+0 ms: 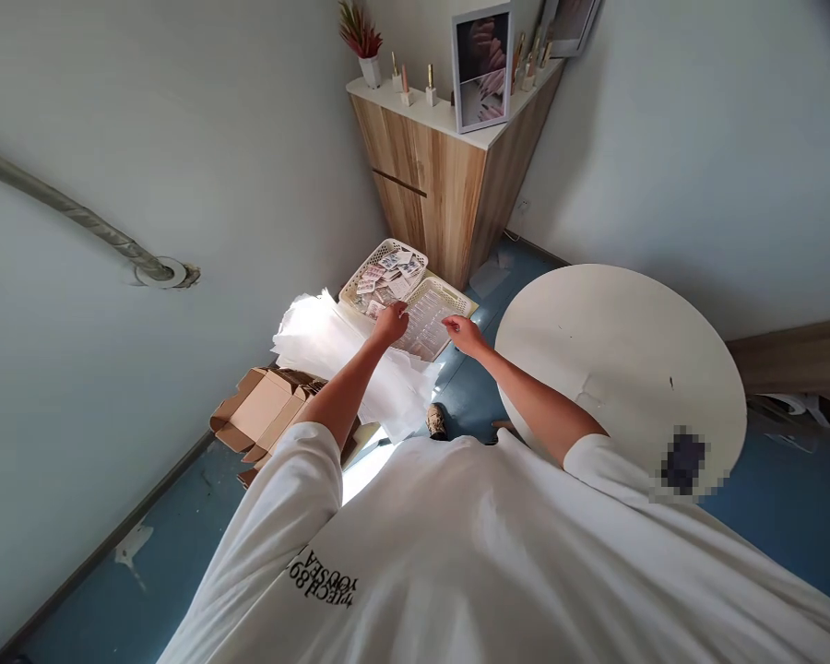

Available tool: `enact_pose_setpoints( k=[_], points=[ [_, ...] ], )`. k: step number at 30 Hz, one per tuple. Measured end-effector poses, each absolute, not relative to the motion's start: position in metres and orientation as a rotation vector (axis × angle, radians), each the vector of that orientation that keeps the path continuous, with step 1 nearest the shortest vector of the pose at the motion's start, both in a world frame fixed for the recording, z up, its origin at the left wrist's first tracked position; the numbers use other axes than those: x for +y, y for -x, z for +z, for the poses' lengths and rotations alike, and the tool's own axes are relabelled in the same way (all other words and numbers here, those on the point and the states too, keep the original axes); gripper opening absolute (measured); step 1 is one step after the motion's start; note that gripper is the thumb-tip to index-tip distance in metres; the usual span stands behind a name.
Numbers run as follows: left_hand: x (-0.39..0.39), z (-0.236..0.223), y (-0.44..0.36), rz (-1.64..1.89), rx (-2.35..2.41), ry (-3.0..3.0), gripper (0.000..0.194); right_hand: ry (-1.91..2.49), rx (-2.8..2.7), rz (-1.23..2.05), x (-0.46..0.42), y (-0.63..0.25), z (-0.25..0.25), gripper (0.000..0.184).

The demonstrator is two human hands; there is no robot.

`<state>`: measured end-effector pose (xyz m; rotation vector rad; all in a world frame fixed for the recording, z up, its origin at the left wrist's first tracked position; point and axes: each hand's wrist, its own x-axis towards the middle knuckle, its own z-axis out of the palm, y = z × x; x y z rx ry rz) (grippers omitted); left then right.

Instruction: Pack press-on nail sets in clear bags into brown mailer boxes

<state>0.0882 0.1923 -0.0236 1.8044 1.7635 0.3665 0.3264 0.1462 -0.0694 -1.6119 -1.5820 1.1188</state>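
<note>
My left hand is over the near edge of two white plastic baskets, its fingers closed. Whatever those fingers may hold is too small to make out. Across from it my right hand has thumb and fingertips pinched together, with something too small to name, if anything. The hands are apart. Between and below them, the right basket holds clear, flat items with whitish print. Farther left, the other basket contains a heap of small printed cards or packets, some pinkish and some bluish.
White thin sheets lie piled below the baskets, beside folded cardboard boxes. A round white table stands at right, with a blurred dark item on it. Behind is a wooden corner cabinet bearing a picture frame, bottles and a potted plant.
</note>
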Motion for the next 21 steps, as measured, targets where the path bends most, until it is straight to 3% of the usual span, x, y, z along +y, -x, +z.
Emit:
enact_pose_setpoints(
  k=[9, 21],
  points=[
    [0.249, -0.055, -0.007, 0.034, 1.848, -1.952, 0.04, 1.573, -1.672, 1.198, 0.176, -0.255, -0.075, 0.028],
    [0.279, -0.084, -0.006, -0.12, 1.71, -2.098, 0.055, 1.646, -1.689, 1.223, 0.188, -0.242, -0.081, 0.034]
  ],
)
